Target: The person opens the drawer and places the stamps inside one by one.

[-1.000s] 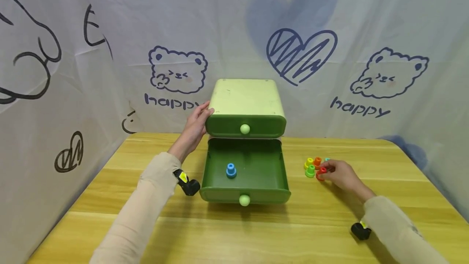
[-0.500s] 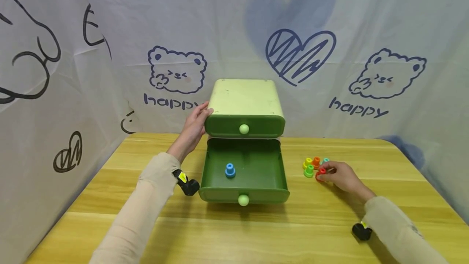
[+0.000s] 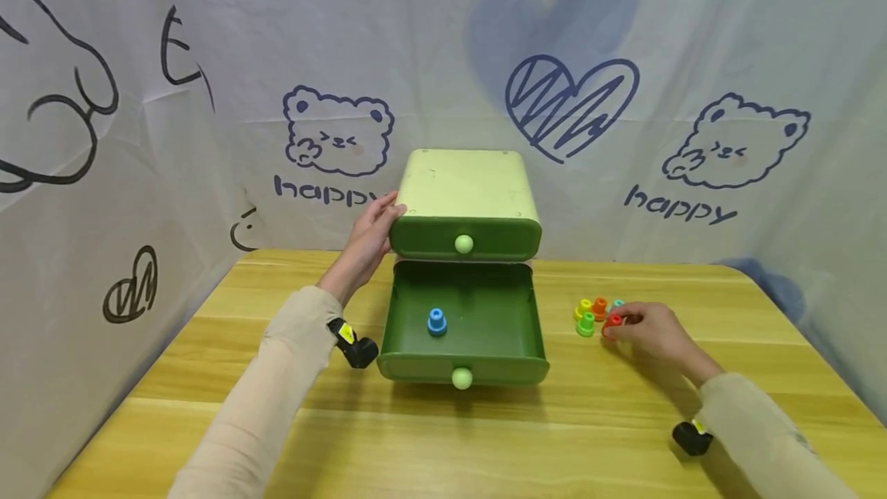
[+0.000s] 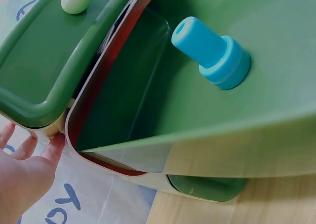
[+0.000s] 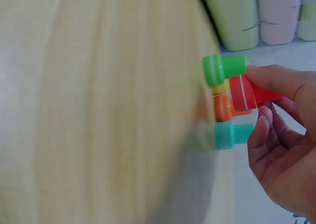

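Observation:
My left hand [image 3: 366,241] rests against the left side of the small drawer cabinet [image 3: 467,183], its fingers extended along that side. Below the cabinet's upper front, the lower green drawer [image 3: 499,329] is pulled out, and a blue toy stamp [image 4: 212,51] stands inside it. Over on the right, my right hand [image 3: 654,333] pinches a red toy stamp [image 5: 243,92] between thumb and fingers. In the right wrist view the red stamp appears slightly raised from the table. Beside it stand green [image 3: 585,324], yellow [image 3: 583,309], orange [image 3: 599,309] and turquoise [image 5: 232,135] stamps.
The wooden table [image 3: 464,453] extends around the cabinet. A white cloth [image 3: 443,45] with drawings hangs behind it and along the sides. The shut upper drawer has a round knob [image 3: 463,244]; the lower drawer's knob [image 3: 462,378] juts toward the front.
My right hand, pinching the red stamp, has shifted slightly right and the stamp has come a little away from the green one. The left hand stays on the cabinet.

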Available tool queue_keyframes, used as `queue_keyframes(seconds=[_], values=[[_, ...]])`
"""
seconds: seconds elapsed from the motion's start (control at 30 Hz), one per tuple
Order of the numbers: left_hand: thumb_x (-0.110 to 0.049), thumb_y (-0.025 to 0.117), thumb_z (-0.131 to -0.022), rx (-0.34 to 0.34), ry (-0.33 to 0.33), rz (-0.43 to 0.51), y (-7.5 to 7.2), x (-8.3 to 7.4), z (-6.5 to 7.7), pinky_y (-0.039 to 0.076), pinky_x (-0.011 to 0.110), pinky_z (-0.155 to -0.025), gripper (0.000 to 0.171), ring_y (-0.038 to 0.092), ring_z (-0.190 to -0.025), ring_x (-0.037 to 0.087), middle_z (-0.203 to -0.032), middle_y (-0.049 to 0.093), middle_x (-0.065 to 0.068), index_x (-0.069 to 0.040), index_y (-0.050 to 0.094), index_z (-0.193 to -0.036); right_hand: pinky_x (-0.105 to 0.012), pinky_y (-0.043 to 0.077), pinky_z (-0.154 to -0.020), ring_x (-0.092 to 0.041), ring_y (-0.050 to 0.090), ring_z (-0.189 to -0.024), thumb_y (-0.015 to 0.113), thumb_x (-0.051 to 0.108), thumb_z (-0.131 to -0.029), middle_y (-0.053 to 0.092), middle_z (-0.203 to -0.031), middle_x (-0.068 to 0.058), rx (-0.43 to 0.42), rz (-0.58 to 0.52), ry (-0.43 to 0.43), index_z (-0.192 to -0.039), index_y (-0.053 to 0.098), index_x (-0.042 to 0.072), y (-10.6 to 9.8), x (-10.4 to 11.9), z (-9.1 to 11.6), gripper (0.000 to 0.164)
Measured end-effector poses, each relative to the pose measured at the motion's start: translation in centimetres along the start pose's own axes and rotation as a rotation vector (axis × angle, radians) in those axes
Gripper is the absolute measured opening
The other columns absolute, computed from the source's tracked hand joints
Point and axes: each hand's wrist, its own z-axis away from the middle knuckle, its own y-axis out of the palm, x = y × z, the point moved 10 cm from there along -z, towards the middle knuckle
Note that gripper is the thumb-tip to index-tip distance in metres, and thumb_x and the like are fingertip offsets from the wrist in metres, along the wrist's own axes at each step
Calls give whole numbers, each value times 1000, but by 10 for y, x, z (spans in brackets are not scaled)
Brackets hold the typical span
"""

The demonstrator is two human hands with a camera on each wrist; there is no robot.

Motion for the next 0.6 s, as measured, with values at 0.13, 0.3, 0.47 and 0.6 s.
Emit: queue_keyframes(seconds=[0.13,0.3,0.47,0.6], values=[[-24,53,-95,-5,-7,5,0,0,0,42,33,-104,65,40,-133,27,-152,28,13,-9,26,-152,-26,45,-59,-19,53,-75,77,19,-82,67,-88,-8,-18,-2,-2,-103,70,-5,-6,7,0,33],[-23,53,-96,-4,-12,7,0,1,1,41,34,-104,64,39,-133,27,-152,28,13,-9,26,-152,-26,48,-61,-21,55,-79,78,20,-81,68,-94,-12,-18,-13,7,-105,69,-7,-8,13,-1,37],[-23,52,-96,0,-11,14,1,0,1,41,35,-105,64,39,-133,28,-152,28,14,-8,25,-153,-28,51,-66,-21,58,-83,77,22,-82,68,-97,-13,-10,-23,-1,-109,67,-9,-9,24,1,43],[-23,52,-96,3,-6,16,1,-1,2,41,35,-105,65,39,-133,28,-152,28,15,-7,25,-152,-29,51,-67,-21,58,-82,76,23,-82,68,-97,-12,7,-41,-4,-109,67,-8,-8,38,3,42]])
